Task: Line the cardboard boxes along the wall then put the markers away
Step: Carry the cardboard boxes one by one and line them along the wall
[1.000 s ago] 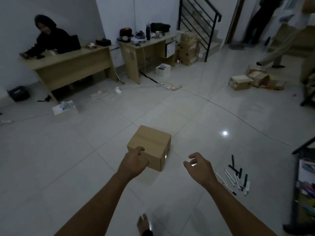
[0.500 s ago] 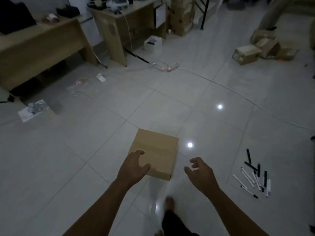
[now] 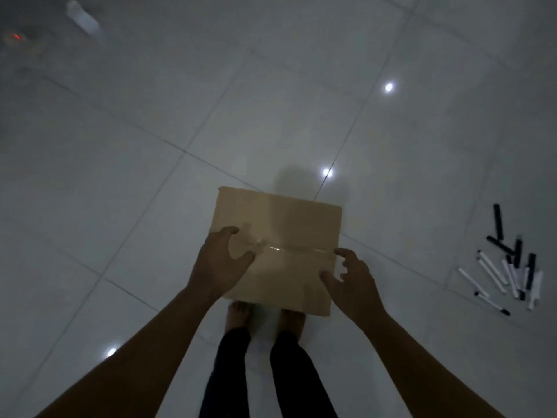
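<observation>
A taped cardboard box (image 3: 289, 224) sits on the tiled floor just in front of my bare feet. My left hand (image 3: 221, 262) is spread over the box's left edge, thumb lying on the top face near the tape seam. At the right edge my right hand (image 3: 352, 277) hovers with fingers loosely curved; whether it touches the box I cannot tell. Neither hand has closed around the box. Several black and white markers (image 3: 509, 267) lie scattered on the floor to the right of the box, apart from both hands.
Glossy white floor tiles (image 3: 150, 131) stretch ahead and to the left. A blurred white object (image 3: 83, 16) and a small red light (image 3: 16, 36) show at the far top left. My feet (image 3: 238, 312) stand right behind the box.
I have stepped up to the box and my view has tipped straight down. Both hands have moved from short of the box to its left and right edges.
</observation>
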